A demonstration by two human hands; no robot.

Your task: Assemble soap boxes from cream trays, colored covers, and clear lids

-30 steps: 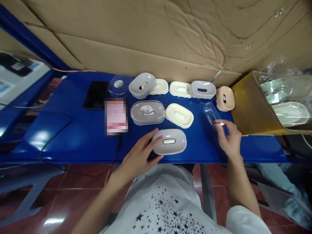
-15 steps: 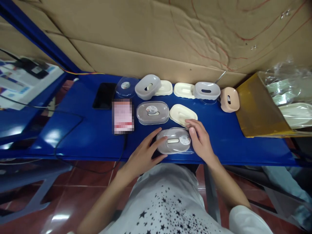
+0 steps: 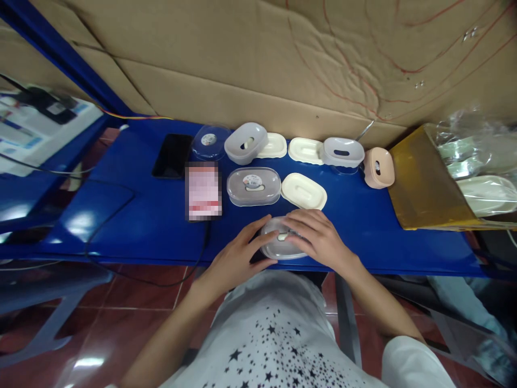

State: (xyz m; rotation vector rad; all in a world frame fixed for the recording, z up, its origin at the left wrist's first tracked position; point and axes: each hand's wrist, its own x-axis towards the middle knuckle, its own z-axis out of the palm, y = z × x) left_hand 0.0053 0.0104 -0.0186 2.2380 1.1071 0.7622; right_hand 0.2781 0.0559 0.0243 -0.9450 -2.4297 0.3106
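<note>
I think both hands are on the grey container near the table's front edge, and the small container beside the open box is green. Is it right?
Not green: the head view shows the small container beside the open box is peach. The left hand and right hand are on the grey container near the table's front edge.

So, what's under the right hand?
Under the right hand is one end of a grey oval dish with a clear lid over it. Part of a cream piece shows at the fingertips; the rest is covered.
</note>
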